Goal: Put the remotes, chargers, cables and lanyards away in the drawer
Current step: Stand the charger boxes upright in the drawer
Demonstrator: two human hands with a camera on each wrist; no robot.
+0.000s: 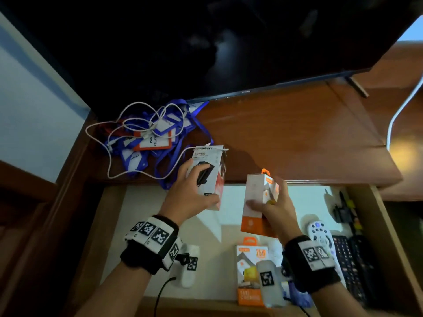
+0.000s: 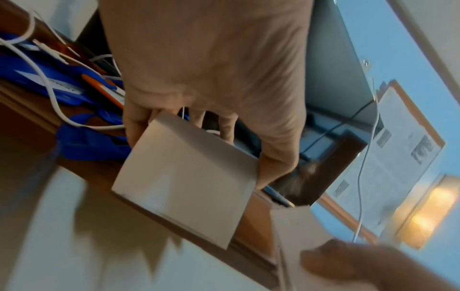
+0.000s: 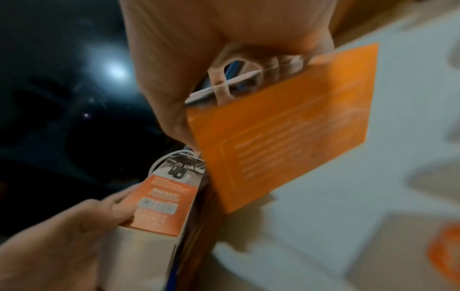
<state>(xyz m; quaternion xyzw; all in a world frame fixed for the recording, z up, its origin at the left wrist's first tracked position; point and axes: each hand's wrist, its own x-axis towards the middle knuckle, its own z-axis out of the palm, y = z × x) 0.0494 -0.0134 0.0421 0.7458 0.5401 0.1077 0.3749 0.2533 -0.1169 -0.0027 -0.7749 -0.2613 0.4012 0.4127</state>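
My left hand (image 1: pixel 194 191) grips a white charger box (image 1: pixel 211 172) printed "SUPER", held over the back edge of the open drawer (image 1: pixel 114 202); the same box (image 2: pixel 184 181) shows in the left wrist view. My right hand (image 1: pixel 272 202) grips an orange and white charger box (image 1: pixel 258 202), seen from behind as an orange panel (image 3: pixel 286 126) in the right wrist view. Both boxes hover above the drawer's pale floor. On the wooden top, far left, lies a tangle of blue lanyards (image 1: pixel 164 138) with badge holders and a white cable (image 1: pixel 109 156).
In the drawer lie another orange 25W charger box (image 1: pixel 249 271), a white remote (image 1: pixel 319 234) and black remotes (image 1: pixel 352 259) at the right. A dark TV screen (image 1: pixel 206 42) hangs over the wooden top (image 1: pixel 286 133). A white cord (image 1: pixel 398 110) runs down at far right.
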